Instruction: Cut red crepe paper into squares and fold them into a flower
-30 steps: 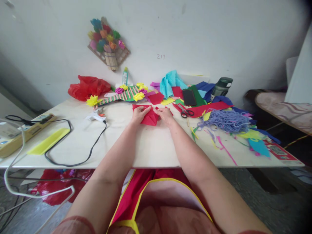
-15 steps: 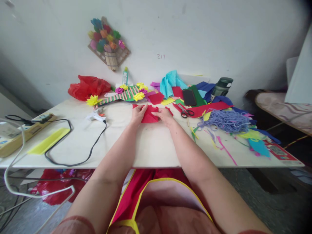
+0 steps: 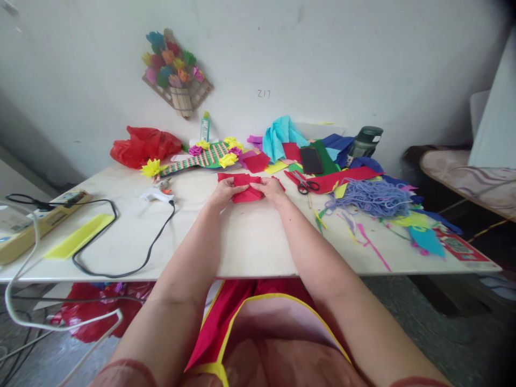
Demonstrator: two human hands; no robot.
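A folded piece of red paper lies on the white table in front of me. My left hand pinches its left edge with curled fingers. My right hand presses and pinches the right side, fingertips meeting the left hand's near the top of the fold. More red paper lies flat just behind the hands.
Black-handled scissors lie right of my right hand, beside purple yarn and coloured paper scraps. A glue gun with black cord, a yellow strip, a red bag, a woven mat with paper flowers, a phone and a dark bottle sit around.
The red paper's point that hung toward me has been folded up, making a smaller, flatter shape. Both hands have closed in over its top edge.
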